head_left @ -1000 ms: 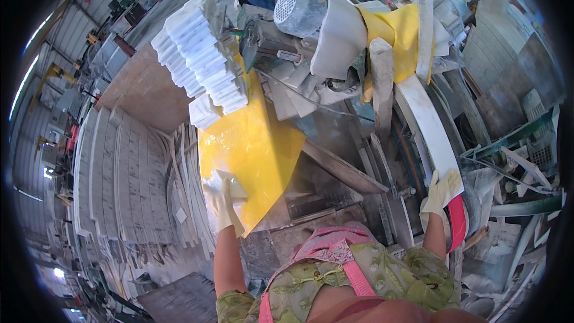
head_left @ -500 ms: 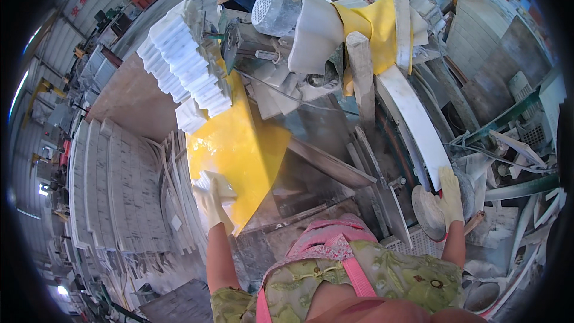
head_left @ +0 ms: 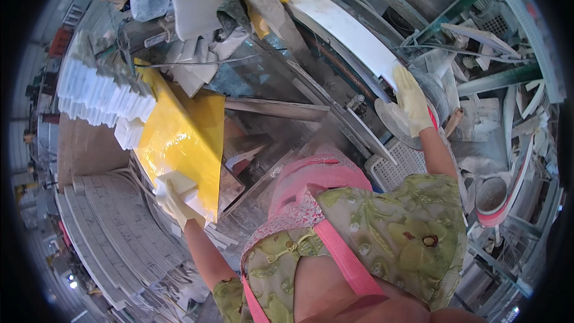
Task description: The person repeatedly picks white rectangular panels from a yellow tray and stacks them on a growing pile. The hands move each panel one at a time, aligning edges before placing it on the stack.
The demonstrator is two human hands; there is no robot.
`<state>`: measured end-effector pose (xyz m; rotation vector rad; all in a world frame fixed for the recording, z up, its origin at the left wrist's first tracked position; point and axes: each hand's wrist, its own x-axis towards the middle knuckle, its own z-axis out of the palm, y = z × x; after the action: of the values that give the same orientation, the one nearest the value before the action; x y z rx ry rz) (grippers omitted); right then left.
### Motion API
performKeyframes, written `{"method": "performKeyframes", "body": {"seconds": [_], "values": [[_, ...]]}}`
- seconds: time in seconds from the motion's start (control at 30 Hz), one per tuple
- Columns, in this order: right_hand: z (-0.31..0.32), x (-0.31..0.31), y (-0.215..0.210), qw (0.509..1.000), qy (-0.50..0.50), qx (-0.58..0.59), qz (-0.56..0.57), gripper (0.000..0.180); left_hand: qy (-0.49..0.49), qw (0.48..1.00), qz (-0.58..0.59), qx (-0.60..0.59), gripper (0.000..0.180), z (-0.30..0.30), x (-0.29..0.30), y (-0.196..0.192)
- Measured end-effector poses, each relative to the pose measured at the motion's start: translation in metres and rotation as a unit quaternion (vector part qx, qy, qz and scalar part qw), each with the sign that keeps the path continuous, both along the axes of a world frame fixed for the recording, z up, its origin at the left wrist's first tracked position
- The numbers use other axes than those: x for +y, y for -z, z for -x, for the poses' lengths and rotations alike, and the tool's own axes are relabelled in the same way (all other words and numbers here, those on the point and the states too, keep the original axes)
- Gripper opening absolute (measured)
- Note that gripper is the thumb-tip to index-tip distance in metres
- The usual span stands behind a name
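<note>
My left hand (head_left: 170,198), gloved and low in the left of the frame, is closed around the near corner of the yellow sheet (head_left: 179,137), which slopes up from my grip toward the stacked white strips (head_left: 98,93) at the upper left. My right hand (head_left: 412,98), also gloved, sits at the upper right, fingers flat and together on the end of the long white curved moulding (head_left: 353,33), just above a round grey disc (head_left: 397,122); whether the thumb wraps under it I cannot tell. To do this well, I think I should keep the sheet corner pinched firmly so it does not slide off the dusty worktop (head_left: 269,84), and press the moulding's end evenly rather than by the fingertips, since a long piece held at one end will twist. The white perforated crate (head_left: 397,164) lies below my right wrist.
</note>
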<state>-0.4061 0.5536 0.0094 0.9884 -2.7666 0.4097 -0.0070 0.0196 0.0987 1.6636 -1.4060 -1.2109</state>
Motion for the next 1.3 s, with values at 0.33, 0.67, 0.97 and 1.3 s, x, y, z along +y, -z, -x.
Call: {"method": "performKeyframes", "body": {"seconds": [0.33, 0.67, 0.97, 1.3], "values": [[0.003, -0.056, -0.024, 0.979, -0.031, -0.131, 0.156, 0.045, -0.046, 0.959, 0.132, -0.249, 0.066, -0.016, -0.024, 0.007], [0.060, -0.151, 0.014, 0.991, -0.099, -0.090, -0.007, 0.045, -0.078, 0.975, 0.128, -0.167, 0.054, -0.019, -0.020, 0.000], [0.077, -0.152, 0.004, 0.989, -0.086, -0.116, -0.039, 0.046, -0.059, 0.989, 0.107, -0.087, 0.049, -0.021, -0.001, -0.020], [0.152, -0.124, -0.019, 0.969, -0.062, -0.236, -0.034, 0.046, 0.024, 0.988, 0.066, -0.139, 0.063, -0.032, 0.000, -0.025]]}}
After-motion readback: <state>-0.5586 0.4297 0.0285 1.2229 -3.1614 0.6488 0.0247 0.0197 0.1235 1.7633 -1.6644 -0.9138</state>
